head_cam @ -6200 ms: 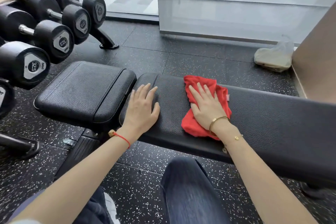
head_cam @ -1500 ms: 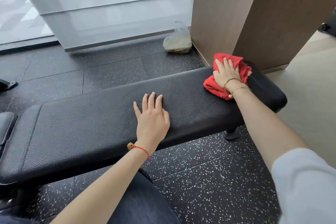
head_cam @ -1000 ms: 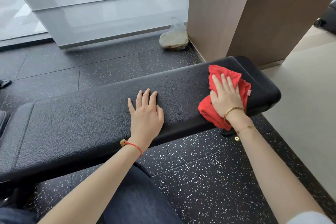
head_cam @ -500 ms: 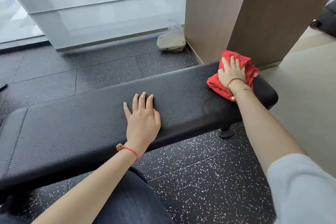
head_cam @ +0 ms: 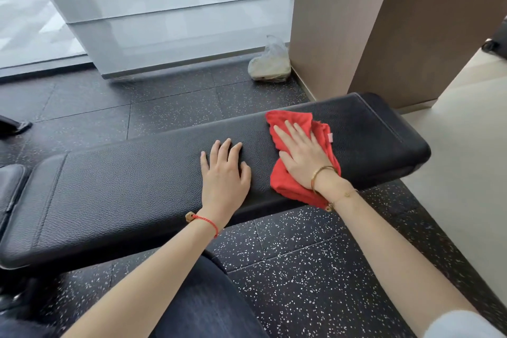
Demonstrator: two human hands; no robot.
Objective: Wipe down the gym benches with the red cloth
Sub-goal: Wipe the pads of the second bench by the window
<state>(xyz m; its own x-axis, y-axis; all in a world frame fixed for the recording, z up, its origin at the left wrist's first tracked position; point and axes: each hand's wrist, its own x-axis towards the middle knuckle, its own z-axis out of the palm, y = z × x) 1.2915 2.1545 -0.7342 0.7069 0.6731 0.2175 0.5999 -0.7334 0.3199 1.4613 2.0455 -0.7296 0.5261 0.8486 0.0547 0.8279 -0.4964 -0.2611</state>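
The table point(head_cam: 131, 189) is a long black padded gym bench with a pebbled surface, running from lower left to upper right. A red cloth point(head_cam: 290, 184) lies crumpled on its right part, reaching the near edge. The right hand point(head_cam: 301, 156) presses flat on the cloth; the left hand point(head_cam: 223, 178) lies flat on the bare pad just beside it. The table stands on a black speckled floor point(head_cam: 301, 255), where a plastic bag point(head_cam: 270, 64) sits against the wall.

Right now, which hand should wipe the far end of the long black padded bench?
Right hand: it already presses the red cloth nearest that end. The left hand lies bare, mid-bench.
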